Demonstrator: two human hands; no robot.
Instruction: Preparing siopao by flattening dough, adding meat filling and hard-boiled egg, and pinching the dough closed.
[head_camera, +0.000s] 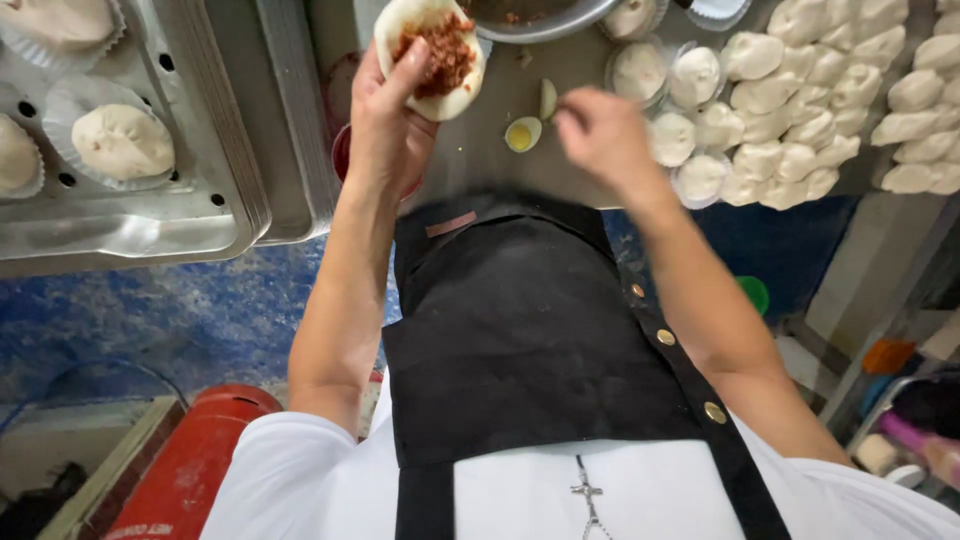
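My left fingers are curled up around a flattened round of dough, cupping it from beneath, with my thumb lying across its near edge. A mound of reddish-brown minced filling sits in the middle of the dough, which I hold tilted over the far side of the table.

My right fingers are bunched loosely together and blurred; I cannot tell whether they pinch anything. They hover just beside a boiled egg piece lying yolk-up on the table, with a second egg wedge just behind it.

To the right of that hand stand shaped buns in paper liners, and beyond them a heap of raw dough pieces spreads toward the table's right end. At the top edge, just behind the held dough, sits the rim of a metal bowl. To my left, stacked perforated metal trays carry filled buns in paper cups. Below, my black apron hangs over a white shirt, and a red gas cylinder stands on the blue floor.
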